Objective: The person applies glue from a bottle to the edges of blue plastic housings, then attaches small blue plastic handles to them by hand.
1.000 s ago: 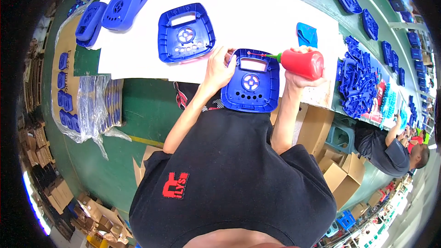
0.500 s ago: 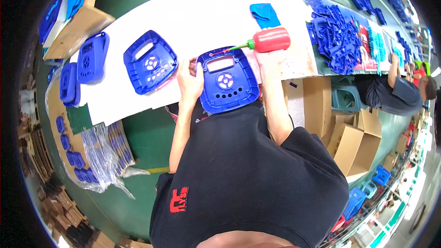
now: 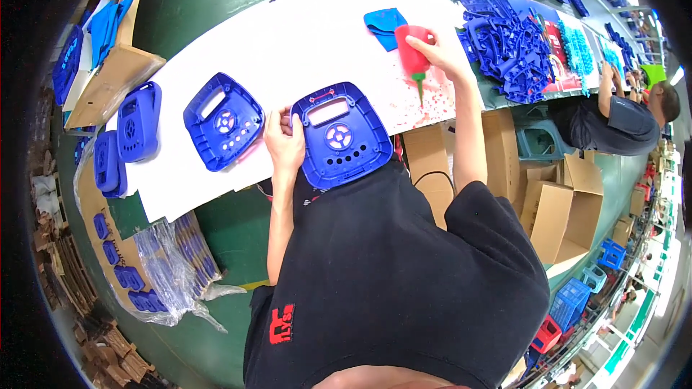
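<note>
My left hand (image 3: 285, 145) grips the left edge of a blue plastic housing (image 3: 368, 134) at the table's near edge. The housing lies with its ribbed inside up, showing a rectangular window, a round grille and a row of holes. A red streak runs along its top strip above the window. To the right, my right hand (image 3: 438, 52) is closed round a red squeeze bottle (image 3: 413, 50). The bottle's green nozzle (image 3: 420, 85) points down over the red-spotted white sheet, apart from the housing. A similar blue housing (image 3: 207, 132) lies to the left.
A blue cloth (image 3: 382, 27) lies behind the bottle on the white table covering (image 3: 303, 43). Heaped blue plastic parts (image 3: 504, 50) are at the right. More blue housings (image 3: 138, 124) stand at the left. Open cardboard boxes (image 3: 555, 209) sit below right; a co-worker (image 3: 613, 126) is beyond.
My right hand has lifted the bottle's nozzle off the housing's top strip, moved right and tipped the bottle upside down. My left hand stays on the housing's left edge.
</note>
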Motion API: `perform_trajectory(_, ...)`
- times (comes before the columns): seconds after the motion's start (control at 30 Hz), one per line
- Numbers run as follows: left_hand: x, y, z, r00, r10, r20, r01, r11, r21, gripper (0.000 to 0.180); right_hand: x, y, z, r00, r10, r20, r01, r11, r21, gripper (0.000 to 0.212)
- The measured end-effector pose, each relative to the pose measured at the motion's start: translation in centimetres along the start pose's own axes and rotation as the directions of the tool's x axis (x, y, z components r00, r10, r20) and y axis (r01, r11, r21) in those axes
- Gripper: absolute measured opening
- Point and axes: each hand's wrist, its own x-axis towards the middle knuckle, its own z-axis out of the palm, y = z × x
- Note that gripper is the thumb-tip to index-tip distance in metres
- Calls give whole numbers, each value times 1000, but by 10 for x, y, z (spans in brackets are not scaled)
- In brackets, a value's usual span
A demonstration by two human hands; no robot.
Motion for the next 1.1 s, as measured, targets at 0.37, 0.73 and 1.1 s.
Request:
perform_trajectory(0.37,-1,2,-1,999,-35,6,35,999,-4,15,44,51,-68,910,-38,-412,-350,460,-816,17)
perform_trajectory(0.73,0,15,-8,999,-39,36,37,998,48,19,20,-30,-59,921,-269,-282,73,829,-554,33)
perform_trajectory(1.1,21,75,-37,974,155,167,-129,979,-159,39,-40,-113,68,735,-451,506,183,851,492,29)
